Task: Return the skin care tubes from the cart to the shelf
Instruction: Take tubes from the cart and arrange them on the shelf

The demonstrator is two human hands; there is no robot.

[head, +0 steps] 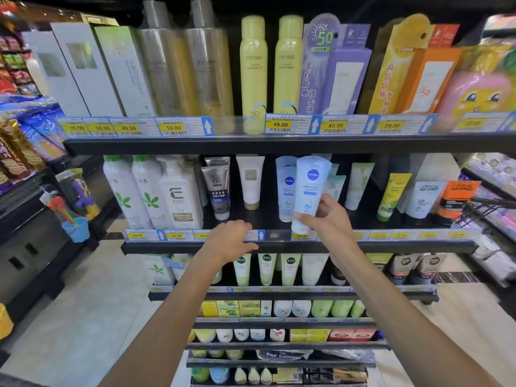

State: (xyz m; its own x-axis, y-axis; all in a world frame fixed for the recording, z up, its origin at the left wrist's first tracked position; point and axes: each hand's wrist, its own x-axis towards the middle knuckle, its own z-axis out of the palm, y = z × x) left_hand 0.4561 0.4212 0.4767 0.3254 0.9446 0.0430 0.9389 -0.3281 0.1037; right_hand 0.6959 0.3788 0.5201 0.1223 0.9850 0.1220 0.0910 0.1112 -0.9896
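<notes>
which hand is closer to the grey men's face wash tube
Left. The left hand hovers just below the grey men's tube; the right hand is off to its right.

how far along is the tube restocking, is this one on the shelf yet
Not yet. One pale blue tube already stands on the middle shelf. The right hand holds a matching blue tube just in front of it, not yet set down. The left hand hovers open at the shelf edge. The cart is out of view, so I cannot tell how many tubes remain.
</notes>
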